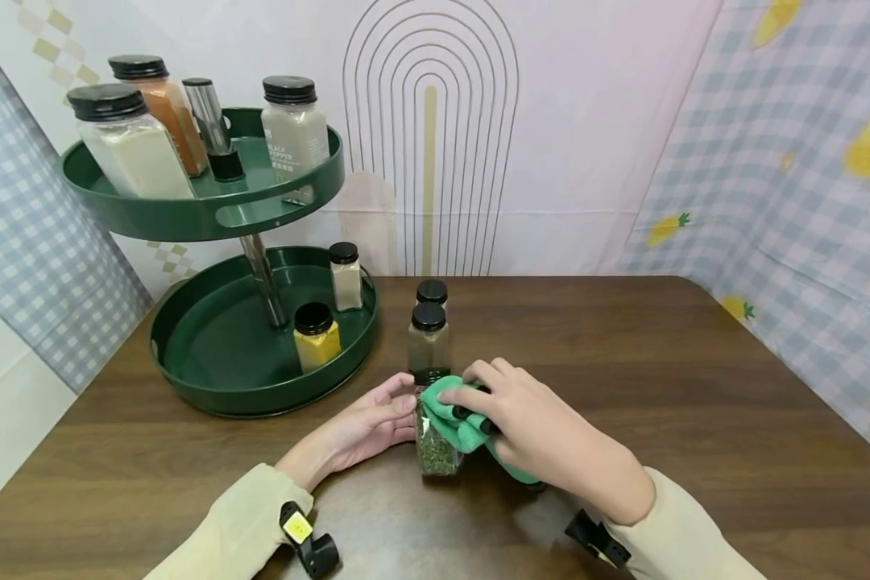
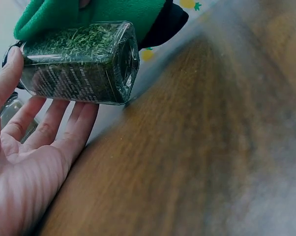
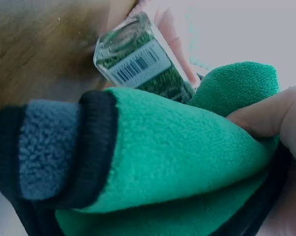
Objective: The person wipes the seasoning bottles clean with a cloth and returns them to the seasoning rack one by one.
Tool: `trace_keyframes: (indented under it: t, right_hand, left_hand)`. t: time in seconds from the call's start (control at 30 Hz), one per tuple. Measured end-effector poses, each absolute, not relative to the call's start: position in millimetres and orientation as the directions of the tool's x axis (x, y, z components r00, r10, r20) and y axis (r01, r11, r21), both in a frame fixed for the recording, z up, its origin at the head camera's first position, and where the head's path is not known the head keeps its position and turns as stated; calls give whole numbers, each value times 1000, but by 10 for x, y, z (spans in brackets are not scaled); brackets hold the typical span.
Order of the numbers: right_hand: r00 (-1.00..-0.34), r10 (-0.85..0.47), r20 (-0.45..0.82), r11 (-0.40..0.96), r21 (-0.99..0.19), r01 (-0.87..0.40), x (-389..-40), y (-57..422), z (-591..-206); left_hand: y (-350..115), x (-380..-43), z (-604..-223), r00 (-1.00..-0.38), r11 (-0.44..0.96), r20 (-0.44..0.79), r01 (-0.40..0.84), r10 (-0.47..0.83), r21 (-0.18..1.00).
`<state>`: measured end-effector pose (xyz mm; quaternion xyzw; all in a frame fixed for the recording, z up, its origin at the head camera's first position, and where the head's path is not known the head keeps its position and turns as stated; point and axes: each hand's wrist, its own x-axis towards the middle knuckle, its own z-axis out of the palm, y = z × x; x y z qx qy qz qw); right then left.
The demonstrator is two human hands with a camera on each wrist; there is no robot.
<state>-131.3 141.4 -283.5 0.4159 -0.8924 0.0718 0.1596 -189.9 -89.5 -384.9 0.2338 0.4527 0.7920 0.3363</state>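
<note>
A clear square jar of dried green herbs (image 1: pixel 437 453) with a dark lid stands on the near side of the table. From the left, my left hand (image 1: pixel 368 427) holds it, thumb near the lid and fingertips along its side, as the left wrist view shows. My right hand (image 1: pixel 525 423) grips a green cloth with black edging (image 1: pixel 458 427) and presses it to the jar's upper right part. In the right wrist view the bunched cloth (image 3: pixel 172 152) covers part of the jar (image 3: pixel 138 59), whose barcode label shows.
Directly behind the herb jar stand a black-lidded jar (image 1: pixel 428 342) and another (image 1: pixel 432 292). At left a two-tier green rack (image 1: pixel 217 395) bears several jars, including a yellow one (image 1: pixel 317 348), plus a silver cylinder (image 1: pixel 213 125) on top. Patterned cloth hangs behind the brown table (image 1: pixel 660 379).
</note>
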Motion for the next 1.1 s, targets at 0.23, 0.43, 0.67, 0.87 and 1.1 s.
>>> trace_keyframes:
  t: [0.23, 0.43, 0.67, 0.87, 1.1]
  right_hand:
    - [-589, -755, 287, 629, 64, -775, -1264, 1366, -2865]
    - [-593, -781, 195, 612, 57, -788, -1219, 1367, -2850]
    - [-586, -810, 31, 584, -51, -810, -1150, 1395, -2775]
    - [-599, -793, 109, 585, -135, -800, -1120, 1418, -2682]
    - [-577, -647, 498, 663, -5, -749, -1208, 1336, -2767]
  left_hand:
    - [-910, -1898, -3861, -678, -354, 37, -335, 734, 873]
    - [-913, -1899, -3849, -671, -343, 37, -330, 740, 880]
    - [-921, -1901, -3852, -637, -347, 59, -337, 769, 875]
    - [-911, -1892, -3843, -667, -343, 35, -338, 745, 876]
    - [-916, -1904, -3858, -649, -342, 71, -302, 758, 890]
